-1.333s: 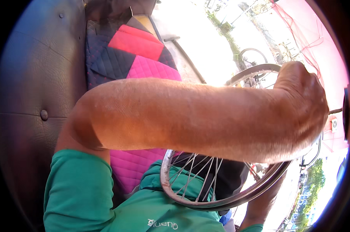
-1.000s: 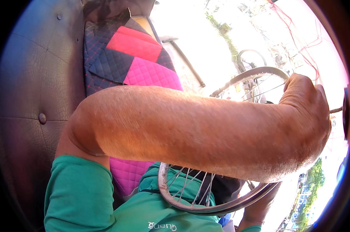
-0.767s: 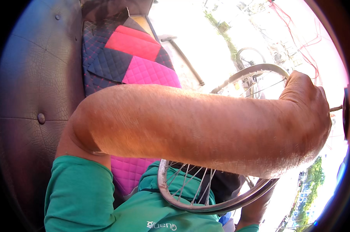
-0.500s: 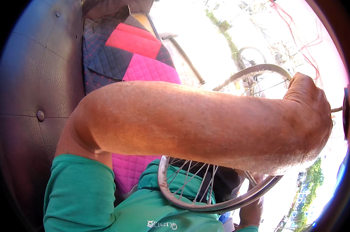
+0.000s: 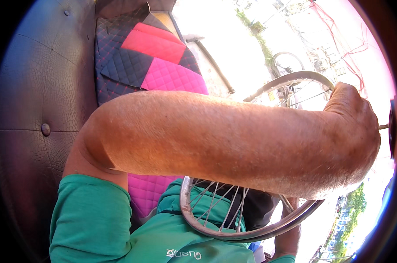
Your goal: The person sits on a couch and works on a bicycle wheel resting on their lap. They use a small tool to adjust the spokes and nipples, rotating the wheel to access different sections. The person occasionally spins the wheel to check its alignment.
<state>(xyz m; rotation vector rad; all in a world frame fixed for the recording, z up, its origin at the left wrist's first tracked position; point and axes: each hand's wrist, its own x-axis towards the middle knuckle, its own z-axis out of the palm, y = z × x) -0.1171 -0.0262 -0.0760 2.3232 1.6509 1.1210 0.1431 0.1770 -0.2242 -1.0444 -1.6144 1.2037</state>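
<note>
A bicycle wheel point(image 5: 194, 222) with a bare metal rim and thin spokes rests tilted against my lap and green shirt. My left forearm crosses over it and hides the middle of the wheel. At the far right, my left hand point(image 5: 354, 105) is curled beside the rim's upper part, its fingertips hidden from view. A thin rod point(image 5: 383, 126) shows just past the knuckles; whether the hand holds it or the rim cannot be made out. My right forearm point(image 5: 288, 239) rises at the lower right behind the wheel, and my right hand is hidden by the left arm.
On my left stands a dark buttoned leather backrest point(image 5: 32, 101). A quilted seat cover point(image 5: 174, 76) in pink, red and dark blue lies beside me. Beyond are a metal bar point(image 5: 216, 65), another wheel point(image 5: 288, 61) and red cords point(image 5: 334, 35) over bright, washed-out ground.
Very little differs. The wheel and my left hand appear slightly farther right, as does the right forearm, while the whole view shifts a little too.
</note>
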